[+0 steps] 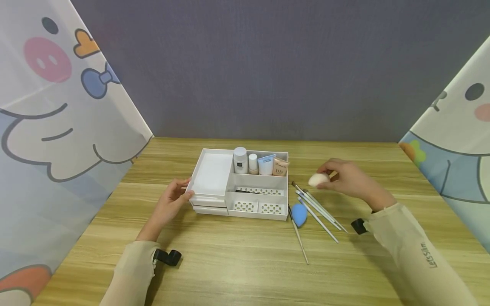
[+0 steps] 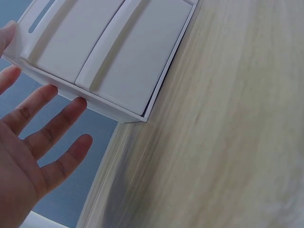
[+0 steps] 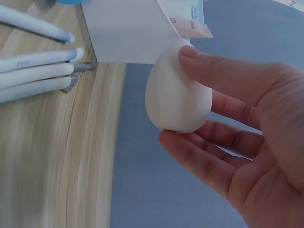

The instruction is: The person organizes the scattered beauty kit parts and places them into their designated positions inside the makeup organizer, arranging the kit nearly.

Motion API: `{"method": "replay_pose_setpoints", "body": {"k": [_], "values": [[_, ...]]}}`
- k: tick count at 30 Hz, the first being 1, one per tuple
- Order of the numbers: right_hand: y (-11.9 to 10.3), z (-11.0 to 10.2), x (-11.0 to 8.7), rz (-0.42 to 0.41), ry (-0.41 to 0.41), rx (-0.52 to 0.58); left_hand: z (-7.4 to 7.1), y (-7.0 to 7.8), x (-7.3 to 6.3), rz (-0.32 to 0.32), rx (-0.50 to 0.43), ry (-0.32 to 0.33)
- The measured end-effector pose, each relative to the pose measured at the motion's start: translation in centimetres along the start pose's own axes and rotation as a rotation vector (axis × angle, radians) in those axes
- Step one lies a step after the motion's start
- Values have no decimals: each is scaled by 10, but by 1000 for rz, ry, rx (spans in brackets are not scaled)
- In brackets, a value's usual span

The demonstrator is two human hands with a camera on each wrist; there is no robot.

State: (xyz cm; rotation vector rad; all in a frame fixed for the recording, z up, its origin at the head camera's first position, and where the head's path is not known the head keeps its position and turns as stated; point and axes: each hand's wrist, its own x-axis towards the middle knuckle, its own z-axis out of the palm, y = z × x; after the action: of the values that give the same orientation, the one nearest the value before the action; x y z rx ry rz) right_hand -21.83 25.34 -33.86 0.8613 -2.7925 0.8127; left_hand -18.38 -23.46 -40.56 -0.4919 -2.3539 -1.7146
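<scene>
In my right hand [image 1: 342, 178] I pinch a white, egg-shaped makeup sponge [image 3: 178, 92] between thumb and fingers, to the right of several makeup brushes [image 1: 319, 208]. A white makeup organizer [image 1: 258, 213] stands mid-table. My left hand [image 1: 170, 204] touches its left side near the front corner, its fingers spread and fairly straight in the left wrist view. The organizer's back right compartment holds a white bottle [image 1: 240, 161], a smaller white-capped bottle [image 1: 253, 165], a blue-white tube [image 1: 266, 165] and a beige tube [image 1: 280, 167]. A thin dark item [image 1: 245, 191] lies in its middle compartment.
A blue makeup sponge [image 1: 299, 215] lies by the organizer's front right corner, next to a single brush [image 1: 300, 242]. Two shut drawers [image 2: 137, 52] form the organizer's left front. A grey partition [image 1: 268, 72] rises behind the wooden table [image 1: 237, 263], with cartoon-printed cloths at both sides.
</scene>
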Motion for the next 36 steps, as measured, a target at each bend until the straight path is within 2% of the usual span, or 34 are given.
{"method": "replay_pose_setpoints", "body": {"k": [9, 19, 27, 36], "values": [[-13, 2, 4, -2, -7, -2, -1, 1, 0, -7, -7, -10], [-26, 12, 13, -99, 16, 37, -1, 0, 0, 4, -6, -3], [-35, 25, 18, -123, -16, 63, -1, 0, 0, 10, -11, -5], [-47, 43, 24, -166, -32, 42, -1, 0, 0, 12, -5, -8]]}}
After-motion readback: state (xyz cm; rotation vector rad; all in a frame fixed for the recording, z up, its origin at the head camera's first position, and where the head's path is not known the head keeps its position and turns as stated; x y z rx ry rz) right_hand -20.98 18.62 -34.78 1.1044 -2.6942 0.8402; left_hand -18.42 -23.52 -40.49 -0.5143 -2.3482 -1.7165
